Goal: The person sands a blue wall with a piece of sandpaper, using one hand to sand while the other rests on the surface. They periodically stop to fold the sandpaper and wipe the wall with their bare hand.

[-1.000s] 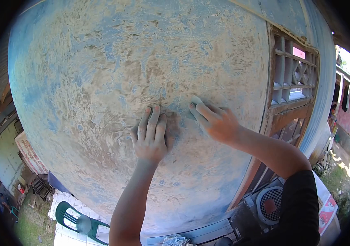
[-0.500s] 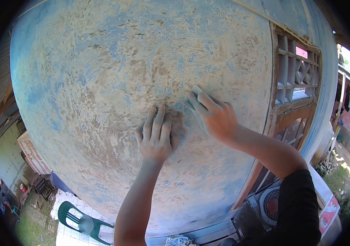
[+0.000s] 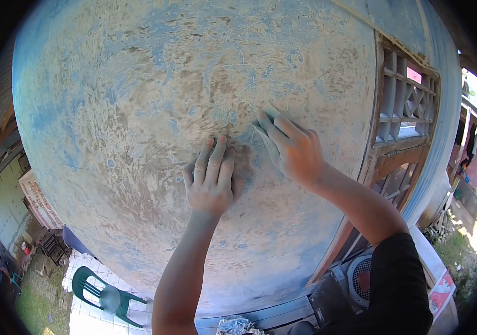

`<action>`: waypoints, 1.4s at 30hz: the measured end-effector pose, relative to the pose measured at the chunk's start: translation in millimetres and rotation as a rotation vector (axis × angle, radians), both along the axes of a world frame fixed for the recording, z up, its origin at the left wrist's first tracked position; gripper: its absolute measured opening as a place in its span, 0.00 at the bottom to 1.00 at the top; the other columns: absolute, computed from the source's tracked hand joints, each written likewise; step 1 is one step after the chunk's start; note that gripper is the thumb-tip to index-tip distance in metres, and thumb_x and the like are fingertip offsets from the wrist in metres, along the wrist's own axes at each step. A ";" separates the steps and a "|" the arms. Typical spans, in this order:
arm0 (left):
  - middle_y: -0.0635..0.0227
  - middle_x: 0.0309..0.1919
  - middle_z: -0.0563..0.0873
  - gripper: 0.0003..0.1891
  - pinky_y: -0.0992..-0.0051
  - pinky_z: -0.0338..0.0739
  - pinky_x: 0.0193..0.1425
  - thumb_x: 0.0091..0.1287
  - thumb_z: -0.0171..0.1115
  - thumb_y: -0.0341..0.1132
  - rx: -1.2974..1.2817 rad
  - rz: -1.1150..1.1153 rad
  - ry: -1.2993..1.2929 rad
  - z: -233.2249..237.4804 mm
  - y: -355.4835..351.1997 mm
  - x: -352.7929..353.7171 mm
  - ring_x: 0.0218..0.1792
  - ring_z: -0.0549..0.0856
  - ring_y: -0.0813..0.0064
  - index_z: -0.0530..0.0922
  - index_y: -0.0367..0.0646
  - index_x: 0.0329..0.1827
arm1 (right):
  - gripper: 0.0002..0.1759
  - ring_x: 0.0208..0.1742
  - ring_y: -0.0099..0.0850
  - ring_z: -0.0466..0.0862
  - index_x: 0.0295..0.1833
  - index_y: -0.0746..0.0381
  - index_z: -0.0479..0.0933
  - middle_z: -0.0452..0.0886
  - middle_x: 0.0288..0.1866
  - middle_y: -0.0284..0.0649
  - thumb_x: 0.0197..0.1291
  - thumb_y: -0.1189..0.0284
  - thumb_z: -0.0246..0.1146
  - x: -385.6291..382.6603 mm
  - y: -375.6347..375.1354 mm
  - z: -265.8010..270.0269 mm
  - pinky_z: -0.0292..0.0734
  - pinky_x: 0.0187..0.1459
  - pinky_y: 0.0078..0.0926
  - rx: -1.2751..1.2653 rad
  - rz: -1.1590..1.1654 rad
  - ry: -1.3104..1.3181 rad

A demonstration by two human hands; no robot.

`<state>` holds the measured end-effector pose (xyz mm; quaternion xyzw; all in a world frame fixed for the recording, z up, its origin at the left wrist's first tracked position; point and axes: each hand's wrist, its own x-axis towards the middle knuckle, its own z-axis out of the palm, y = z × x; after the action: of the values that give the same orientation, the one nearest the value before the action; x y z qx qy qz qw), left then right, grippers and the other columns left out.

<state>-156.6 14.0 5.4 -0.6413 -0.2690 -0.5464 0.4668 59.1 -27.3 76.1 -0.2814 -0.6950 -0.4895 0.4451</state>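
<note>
A wall (image 3: 138, 100) with worn, scraped blue paint over tan plaster fills most of the view. My left hand (image 3: 210, 181) lies flat on it, fingers together and pointing up, dusted with pale powder. My right hand (image 3: 291, 148) presses a small pale pad or sheet (image 3: 269, 111) against the wall just up and right of the left hand. Only the pad's top corner shows above the fingertips; the rest is hidden under the hand.
A wooden door frame with a lattice vent (image 3: 403, 97) stands at the right. Below are a green plastic chair (image 3: 101, 293) on white tiles, a fan grille (image 3: 361, 276), crumpled foil (image 3: 235, 325) and a bag (image 3: 439, 290). Buildings and grass lie at the far right.
My right hand with the pad has slid upward along the wall. My left hand has shifted slightly up and stays flat on the wall.
</note>
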 end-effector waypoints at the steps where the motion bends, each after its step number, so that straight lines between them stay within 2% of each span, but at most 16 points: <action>1: 0.67 0.73 0.85 0.16 0.58 0.71 0.64 0.73 0.59 0.40 -0.008 0.001 0.004 -2.3 -1.9 -0.1 0.72 0.83 0.63 0.85 0.48 0.59 | 0.19 0.46 0.35 0.94 0.65 0.65 0.84 0.85 0.53 0.40 0.71 0.76 0.67 -3.8 -1.8 6.2 0.93 0.37 0.30 -0.048 -0.006 0.056; 6: 0.67 0.73 0.85 0.16 0.59 0.71 0.64 0.73 0.59 0.39 -0.021 0.020 0.011 -3.1 -2.6 -0.5 0.72 0.83 0.62 0.85 0.48 0.59 | 0.20 0.46 0.36 0.94 0.67 0.66 0.83 0.85 0.53 0.41 0.71 0.77 0.66 -13.1 -3.0 -4.9 0.93 0.38 0.30 -0.152 -0.043 0.156; 10: 0.66 0.73 0.85 0.16 0.58 0.71 0.64 0.72 0.60 0.40 -0.027 0.012 0.018 -1.8 -3.6 -1.8 0.72 0.83 0.62 0.86 0.47 0.59 | 0.21 0.44 0.37 0.94 0.67 0.70 0.82 0.85 0.52 0.42 0.71 0.78 0.65 -7.8 -5.2 -41.0 0.93 0.37 0.29 -0.125 -0.074 0.022; 12: 0.66 0.73 0.85 0.16 0.58 0.71 0.65 0.72 0.60 0.40 -0.016 0.003 0.011 -3.5 -2.8 -0.5 0.72 0.83 0.63 0.86 0.47 0.58 | 0.21 0.43 0.37 0.94 0.67 0.71 0.81 0.85 0.51 0.43 0.70 0.78 0.65 -6.8 -4.3 -32.8 0.92 0.37 0.30 -0.101 -0.080 -0.028; 15: 0.66 0.73 0.85 0.16 0.58 0.71 0.65 0.72 0.61 0.40 -0.011 0.003 0.011 -2.2 -0.1 -1.8 0.72 0.82 0.63 0.86 0.47 0.58 | 0.23 0.42 0.37 0.94 0.68 0.71 0.81 0.84 0.48 0.43 0.69 0.79 0.66 -12.0 -2.0 -1.4 0.92 0.35 0.30 -0.052 0.011 0.093; 17: 0.66 0.73 0.85 0.16 0.58 0.71 0.65 0.71 0.61 0.39 -0.022 0.012 0.005 -4.5 -1.8 -1.0 0.72 0.82 0.63 0.86 0.47 0.58 | 0.24 0.40 0.37 0.94 0.68 0.73 0.81 0.83 0.46 0.43 0.67 0.80 0.66 -21.1 -3.2 11.3 0.92 0.36 0.30 -0.177 -0.098 0.214; 21: 0.66 0.73 0.85 0.16 0.58 0.71 0.64 0.71 0.61 0.39 -0.029 -0.005 0.006 -3.8 -2.7 -1.2 0.72 0.83 0.63 0.86 0.48 0.58 | 0.25 0.39 0.40 0.94 0.69 0.69 0.81 0.86 0.54 0.43 0.65 0.80 0.67 -28.1 -4.5 -16.1 0.92 0.38 0.34 -0.209 -0.096 0.203; 23: 0.66 0.73 0.85 0.16 0.58 0.71 0.64 0.71 0.61 0.39 -0.022 -0.011 -0.002 -2.5 -3.1 -1.6 0.72 0.83 0.64 0.86 0.48 0.59 | 0.27 0.38 0.41 0.94 0.71 0.70 0.80 0.86 0.54 0.45 0.65 0.81 0.67 -24.5 -4.0 -42.4 0.92 0.37 0.34 -0.234 -0.066 0.063; 24: 0.67 0.72 0.85 0.16 0.59 0.71 0.64 0.71 0.61 0.39 -0.036 -0.015 0.000 -2.4 -4.8 -1.7 0.72 0.83 0.64 0.86 0.48 0.58 | 0.27 0.38 0.41 0.94 0.71 0.70 0.80 0.86 0.54 0.45 0.65 0.81 0.67 -22.0 -7.1 -41.4 0.92 0.37 0.34 -0.234 -0.069 0.060; 26: 0.67 0.72 0.86 0.16 0.59 0.71 0.64 0.71 0.61 0.39 -0.040 -0.020 -0.003 -1.8 -3.1 -1.4 0.72 0.83 0.64 0.86 0.48 0.58 | 0.23 0.39 0.36 0.94 0.66 0.75 0.81 0.83 0.46 0.45 0.68 0.77 0.67 -18.7 -14.0 -33.2 0.91 0.35 0.30 -0.157 -0.111 -0.032; 30: 0.67 0.72 0.86 0.16 0.59 0.71 0.64 0.72 0.60 0.40 -0.013 -0.002 -0.006 -5.6 -0.5 -1.4 0.72 0.83 0.64 0.86 0.48 0.58 | 0.21 0.39 0.36 0.94 0.65 0.75 0.81 0.83 0.46 0.44 0.68 0.78 0.67 -28.9 -7.1 -5.6 0.91 0.34 0.29 -0.096 -0.081 0.076; 32: 0.67 0.72 0.86 0.16 0.59 0.71 0.64 0.72 0.59 0.41 -0.017 0.008 -0.001 -2.9 0.0 -1.1 0.71 0.83 0.64 0.86 0.48 0.58 | 0.28 0.38 0.43 0.94 0.70 0.71 0.80 0.85 0.58 0.47 0.64 0.81 0.67 -35.2 -3.0 -4.2 0.93 0.38 0.35 -0.209 -0.099 0.193; 36: 0.67 0.72 0.86 0.16 0.59 0.71 0.64 0.73 0.59 0.41 -0.025 -0.008 -0.026 -6.7 -2.5 -1.4 0.71 0.84 0.64 0.86 0.49 0.58 | 0.27 0.38 0.43 0.94 0.70 0.71 0.80 0.85 0.56 0.48 0.64 0.80 0.67 -35.4 -6.7 -35.6 0.92 0.38 0.35 -0.210 -0.060 0.189; 38: 0.67 0.72 0.86 0.15 0.59 0.71 0.65 0.72 0.60 0.41 -0.025 -0.027 -0.036 -8.8 -2.6 -1.9 0.70 0.84 0.64 0.86 0.49 0.57 | 0.21 0.38 0.38 0.94 0.65 0.75 0.81 0.85 0.50 0.46 0.69 0.79 0.65 -30.2 -9.7 -57.1 0.90 0.33 0.31 -0.204 -0.075 0.017; 42: 0.67 0.71 0.86 0.16 0.59 0.71 0.65 0.72 0.60 0.41 -0.010 -0.022 -0.036 -6.5 0.8 -1.3 0.70 0.84 0.63 0.86 0.49 0.57 | 0.22 0.37 0.37 0.94 0.67 0.74 0.80 0.85 0.51 0.46 0.69 0.79 0.65 -28.0 -14.2 -40.6 0.90 0.32 0.30 -0.166 -0.084 0.035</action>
<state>-157.9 14.8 -1.1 -0.6364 -0.2730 -0.5618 0.4527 31.1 -41.5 35.5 -0.3546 -0.7131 -0.4434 0.4112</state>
